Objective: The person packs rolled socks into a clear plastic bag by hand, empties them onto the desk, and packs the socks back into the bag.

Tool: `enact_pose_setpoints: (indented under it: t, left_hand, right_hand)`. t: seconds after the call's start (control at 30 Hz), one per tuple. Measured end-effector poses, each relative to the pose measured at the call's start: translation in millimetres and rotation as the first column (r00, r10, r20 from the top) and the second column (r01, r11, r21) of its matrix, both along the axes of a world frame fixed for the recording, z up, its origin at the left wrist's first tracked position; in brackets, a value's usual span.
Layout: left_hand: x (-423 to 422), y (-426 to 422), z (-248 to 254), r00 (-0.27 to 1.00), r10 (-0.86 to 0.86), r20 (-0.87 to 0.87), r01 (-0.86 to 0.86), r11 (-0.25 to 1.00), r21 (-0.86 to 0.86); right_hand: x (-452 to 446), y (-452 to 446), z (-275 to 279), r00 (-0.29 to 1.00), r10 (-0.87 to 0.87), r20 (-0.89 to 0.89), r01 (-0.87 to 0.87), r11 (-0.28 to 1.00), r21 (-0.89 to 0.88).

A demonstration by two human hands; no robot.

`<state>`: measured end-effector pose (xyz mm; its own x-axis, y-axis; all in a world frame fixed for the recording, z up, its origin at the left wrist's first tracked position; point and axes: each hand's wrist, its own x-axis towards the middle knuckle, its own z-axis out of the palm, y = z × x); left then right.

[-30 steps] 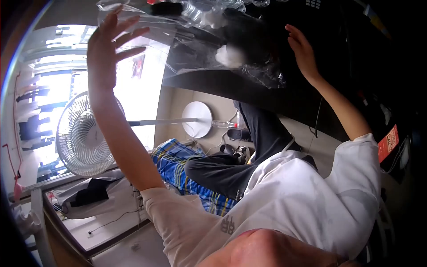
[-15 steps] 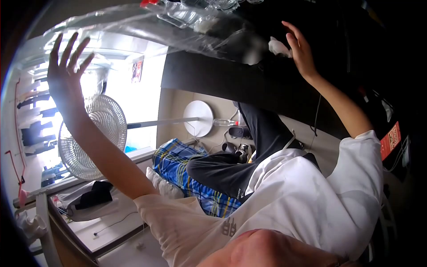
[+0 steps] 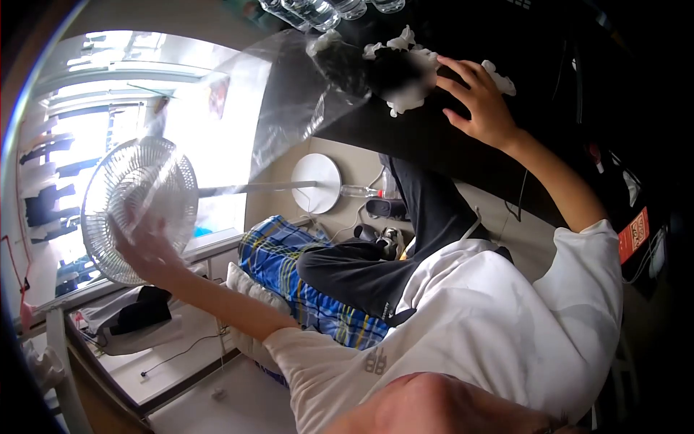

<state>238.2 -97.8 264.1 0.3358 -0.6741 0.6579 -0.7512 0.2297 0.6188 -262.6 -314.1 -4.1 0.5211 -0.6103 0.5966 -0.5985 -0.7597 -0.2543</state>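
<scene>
My left hand [image 3: 148, 249] is blurred in front of the fan [image 3: 137, 210], low at the left; whether its fingers grip anything is unclear. A clear plastic film [image 3: 282, 101] stretches from the dark tabletop [image 3: 434, 134] toward that hand. On the dark top, white crumpled pieces [image 3: 408, 98] lie around a black, partly blurred object [image 3: 390, 69]. My right hand [image 3: 477, 105] reaches over from the right with its fingers apart, the fingertips by the white pieces. Another white crumpled piece [image 3: 499, 78] lies just behind its knuckles.
Several clear bottles [image 3: 311, 11] stand at the top edge. A blue plaid cloth [image 3: 278, 260] is under my leg. The fan's round base [image 3: 316, 183], a bottle and shoes are on the floor. A red card [image 3: 633, 235] hangs at the right.
My left hand has moved down from the upper left to in front of the fan. The plastic film has shifted left, uncovering white pieces. My right hand has lowered and moved left toward them.
</scene>
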Motion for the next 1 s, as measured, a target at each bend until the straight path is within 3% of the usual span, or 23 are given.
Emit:
enact_pose_setpoints:
  t: [0.03,0.1,0.13,0.17,0.23,0.27,0.3,0.37,0.53,0.63,0.67,0.73,0.8,0.87,0.93,1.0]
  left_hand:
    - [4,14,-22,0.994,-0.006,-0.107,0.001,0.999,-0.04]
    - [38,57,-100,0.837,-0.11,-0.537,0.077,0.994,-0.083]
    - [40,73,-140,0.605,-0.394,-0.692,0.296,0.918,-0.264]
    - [42,89,-180,0.269,-0.576,-0.772,0.414,0.793,-0.447]
    - [7,113,-277,-0.063,-0.669,-0.74,0.217,0.715,-0.665]
    - [8,133,-341,0.245,-0.412,-0.877,-0.004,0.905,-0.426]
    - [-14,138,-381,0.027,-0.428,-0.904,-0.043,0.903,-0.429]
    - [-73,137,-430,-0.226,-0.459,-0.859,-0.066,0.887,-0.456]
    - [-120,126,-507,-0.554,-0.602,-0.574,-0.124,0.742,-0.658]
    - [-131,121,-533,-0.608,-0.635,-0.477,-0.132,0.673,-0.728]
    - [-131,118,-539,-0.588,-0.558,-0.585,-0.147,0.785,-0.602]
    - [-135,110,-548,-0.571,-0.482,-0.665,-0.182,0.864,-0.47]
    - [-144,103,-531,-0.455,-0.19,-0.87,-0.216,0.971,-0.099]
    - [-157,97,-511,-0.492,-0.413,-0.766,-0.211,0.911,-0.355]
    - [-147,106,-543,-0.459,-0.346,-0.818,-0.18,0.938,-0.296]
    - [-149,92,-541,-0.45,-0.104,-0.887,-0.233,0.973,0.004]
  right_hand:
    - [0,1,0,1.0,0.01,-0.015,-0.01,1.0,-0.003]
    - [1,1,0,0.999,0.01,-0.039,-0.011,1.0,-0.018]
    - [1,0,0,0.999,0.014,-0.046,-0.015,0.999,-0.029]
    - [0,1,0,0.997,0.025,-0.068,-0.027,0.999,-0.033]
    - [0,0,5,0.997,0.036,-0.067,-0.036,0.999,-0.003]
    - [2,2,9,0.992,0.065,-0.104,-0.067,0.998,-0.008]
    - [3,2,12,0.994,0.058,-0.093,-0.058,0.998,0.002]
    - [6,4,19,0.994,0.07,-0.08,-0.069,0.997,0.015]
    - [9,2,19,0.992,0.077,-0.099,-0.074,0.997,0.031]
    - [10,1,16,0.994,0.081,-0.078,-0.077,0.996,0.05]
    - [11,1,17,0.994,0.071,-0.088,-0.069,0.997,0.025]
    - [10,-1,16,0.992,0.09,-0.088,-0.088,0.996,0.029]
    - [12,0,18,0.993,0.096,-0.072,-0.095,0.995,0.014]
    - [11,0,18,0.992,0.105,-0.07,-0.103,0.994,0.03]
    - [10,1,17,0.993,0.099,-0.067,-0.096,0.994,0.047]
    - [11,1,16,0.993,0.095,-0.072,-0.092,0.995,0.037]
